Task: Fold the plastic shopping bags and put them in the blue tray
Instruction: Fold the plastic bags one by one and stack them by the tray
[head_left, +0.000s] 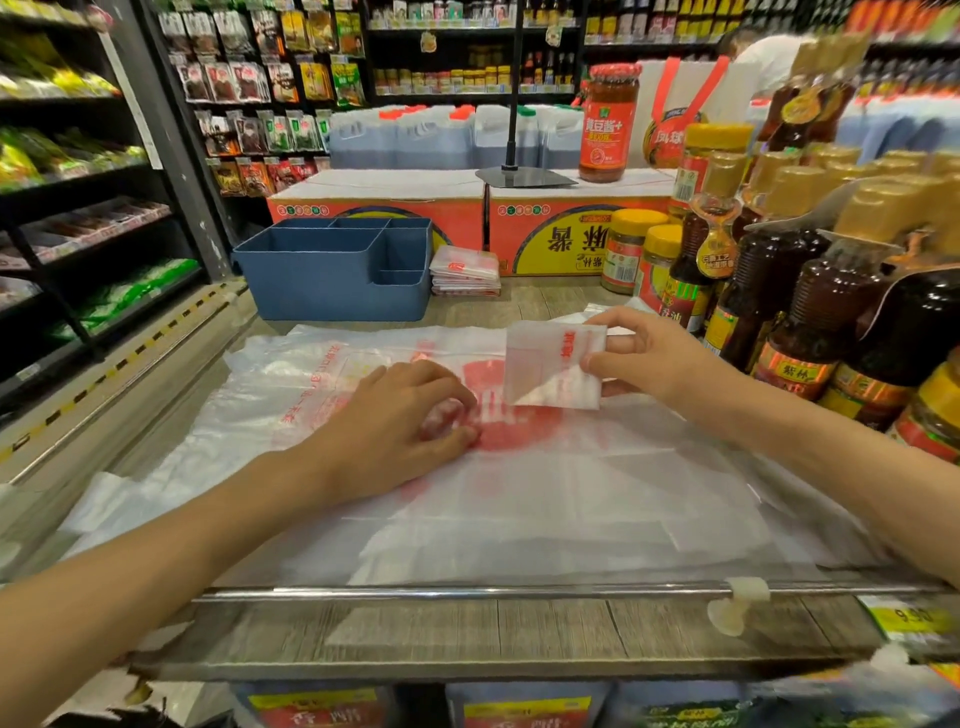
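Note:
A pile of flat white plastic shopping bags (545, 499) with red print covers the wooden shelf top in front of me. My right hand (660, 358) pinches a small folded bag (550, 364) by its right edge, held just above the pile. My left hand (400, 421) rests on the pile, fingers curled down onto the top bag near its red logo. The blue tray (311, 280), with several compartments, stands at the back left. A stack of folded bags (465, 273) lies on the shelf right beside the tray.
Bottles of dark sauce and jars (810, 291) crowd the right side close to my right hand. Red and yellow cartons (467, 218) stand behind the tray, with a black stand (519, 174) on top. A metal rail (467, 592) edges the shelf front. Store shelving lines the left.

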